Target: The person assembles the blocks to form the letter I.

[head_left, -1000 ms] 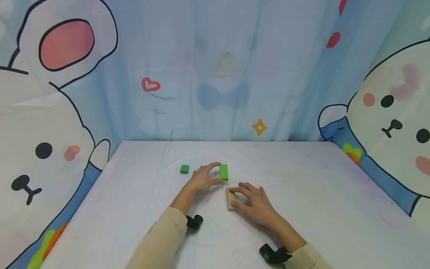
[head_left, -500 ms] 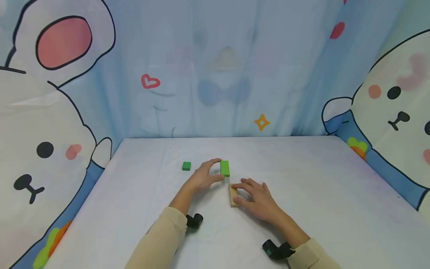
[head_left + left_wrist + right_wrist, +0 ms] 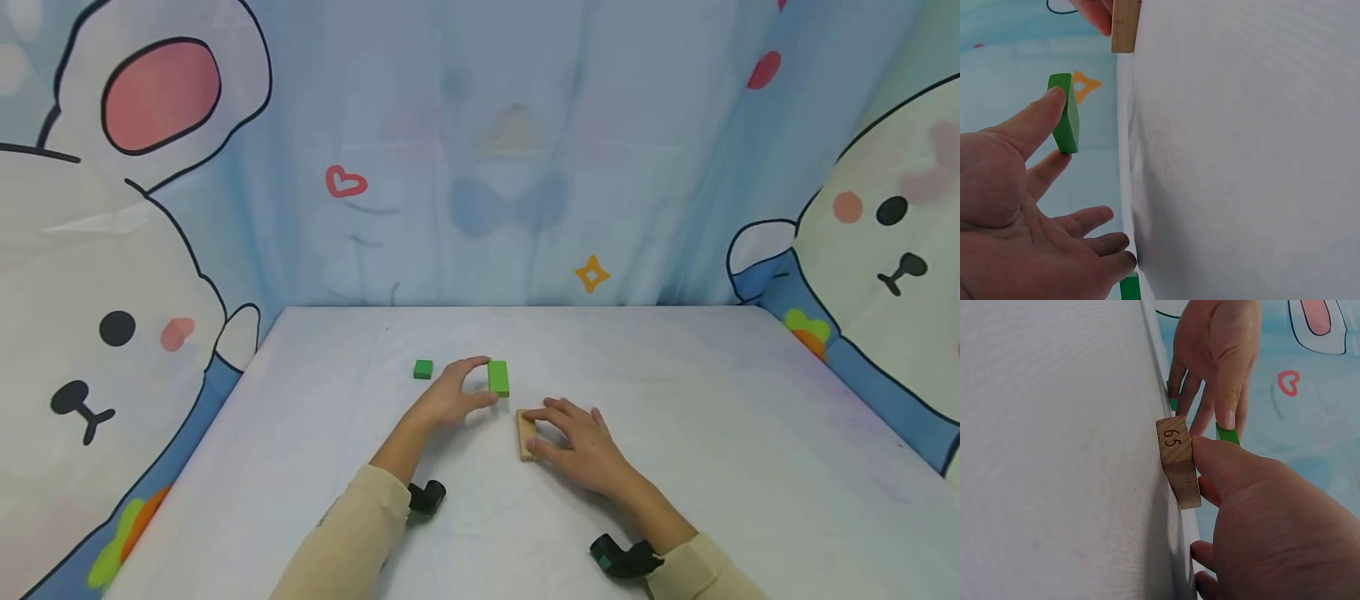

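Between thumb and index finger, my left hand point(image 3: 450, 398) pinches a light green block point(image 3: 498, 378) by its two ends. The left wrist view shows that block point(image 3: 1067, 119) held in the air, the other fingers spread. My right hand point(image 3: 585, 446) grips a plain wooden block point(image 3: 526, 435), thumb at its near end and index finger at its far end. The number 65 is marked on the near end of the wooden block point(image 3: 1174, 444) in the right wrist view. The two blocks are apart, the green one farther off and slightly left.
A small dark green block point(image 3: 423, 369) lies on the white-covered table point(image 3: 675, 400), left of the left hand. Behind the table hangs a blue curtain point(image 3: 510, 150) printed with cartoon animals. Each wrist wears a black camera mount, such as the right one point(image 3: 626, 558).
My left hand has shifted slightly left with the light green block, widening its sideways offset from the wooden block. The right hand keeps its hold, almost still. The head view has shifted a little.
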### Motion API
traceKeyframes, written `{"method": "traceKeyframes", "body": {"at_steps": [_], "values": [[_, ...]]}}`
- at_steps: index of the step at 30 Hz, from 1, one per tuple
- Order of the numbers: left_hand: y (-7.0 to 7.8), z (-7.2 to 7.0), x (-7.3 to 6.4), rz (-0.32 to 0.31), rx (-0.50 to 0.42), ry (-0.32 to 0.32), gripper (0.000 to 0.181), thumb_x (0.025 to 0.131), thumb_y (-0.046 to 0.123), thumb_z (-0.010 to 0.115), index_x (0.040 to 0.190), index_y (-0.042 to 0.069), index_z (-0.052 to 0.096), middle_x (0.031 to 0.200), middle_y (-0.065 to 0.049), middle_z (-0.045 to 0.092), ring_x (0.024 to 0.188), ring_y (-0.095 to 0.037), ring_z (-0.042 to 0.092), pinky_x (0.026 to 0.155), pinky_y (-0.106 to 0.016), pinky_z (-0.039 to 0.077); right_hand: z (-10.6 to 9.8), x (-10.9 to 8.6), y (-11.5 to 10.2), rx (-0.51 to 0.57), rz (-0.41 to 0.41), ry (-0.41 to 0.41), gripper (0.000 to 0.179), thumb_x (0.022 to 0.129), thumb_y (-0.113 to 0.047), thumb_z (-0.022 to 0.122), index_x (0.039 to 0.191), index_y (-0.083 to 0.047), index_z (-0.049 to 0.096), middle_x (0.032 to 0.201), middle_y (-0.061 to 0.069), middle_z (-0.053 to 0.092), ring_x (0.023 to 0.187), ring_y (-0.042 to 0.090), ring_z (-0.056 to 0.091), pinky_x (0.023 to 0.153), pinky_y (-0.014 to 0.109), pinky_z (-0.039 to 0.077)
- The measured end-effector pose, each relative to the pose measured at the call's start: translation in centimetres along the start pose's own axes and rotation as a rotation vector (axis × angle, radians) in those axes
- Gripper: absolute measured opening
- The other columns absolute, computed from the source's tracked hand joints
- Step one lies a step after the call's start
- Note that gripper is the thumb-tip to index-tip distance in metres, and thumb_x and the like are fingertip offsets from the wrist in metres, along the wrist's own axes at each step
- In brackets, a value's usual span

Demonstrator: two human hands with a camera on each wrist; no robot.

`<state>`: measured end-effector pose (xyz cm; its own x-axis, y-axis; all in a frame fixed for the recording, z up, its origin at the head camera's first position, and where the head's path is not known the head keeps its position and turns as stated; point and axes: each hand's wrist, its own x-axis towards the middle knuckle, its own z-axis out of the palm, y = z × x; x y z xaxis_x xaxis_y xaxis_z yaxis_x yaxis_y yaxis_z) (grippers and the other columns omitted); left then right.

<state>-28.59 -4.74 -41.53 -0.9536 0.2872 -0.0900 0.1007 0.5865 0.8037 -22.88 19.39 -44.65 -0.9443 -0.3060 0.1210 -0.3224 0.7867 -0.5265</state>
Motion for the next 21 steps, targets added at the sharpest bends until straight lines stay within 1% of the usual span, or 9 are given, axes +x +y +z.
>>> {"method": "traceKeyframes", "body": {"at_steps": [7,15,21], "values": [[-0.3,-0.4,-0.8,-0.008,-0.007,0.004,0.066,0.099,0.037,0.07,0.158,0.03,0.042,0.169,-0.012,0.03,0.156,-0.037,0.028,0.123,-0.062,0.028,0.1,0.1,0.1,-0.009,0.012,-0.003,0.046,0.098,-0.045,0.068,0.139,-0.024,0.066,0.158,0.019,0.048,0.152,0.047,0.031,0.119,0.076,0.006],[-0.2,-0.5,-1.9,0.01,-0.005,-0.007,0.066,0.099,0.036,0.071,0.158,0.029,0.042,0.169,-0.011,0.031,0.157,-0.035,0.027,0.124,-0.061,0.027,0.1,0.3,0.1,-0.005,0.0,0.0,0.046,0.098,-0.045,0.068,0.138,-0.023,0.066,0.157,0.02,0.048,0.152,0.046,0.032,0.119,0.077,0.007],[0.2,-0.6,-2.8,0.037,0.007,-0.015,0.067,0.099,0.036,0.071,0.159,0.028,0.041,0.169,-0.01,0.031,0.157,-0.034,0.027,0.124,-0.06,0.026,0.1,0.2,0.1,-0.006,-0.002,-0.004,0.047,0.098,-0.046,0.068,0.138,-0.023,0.066,0.157,0.021,0.048,0.152,0.047,0.032,0.118,0.078,0.007]]}}
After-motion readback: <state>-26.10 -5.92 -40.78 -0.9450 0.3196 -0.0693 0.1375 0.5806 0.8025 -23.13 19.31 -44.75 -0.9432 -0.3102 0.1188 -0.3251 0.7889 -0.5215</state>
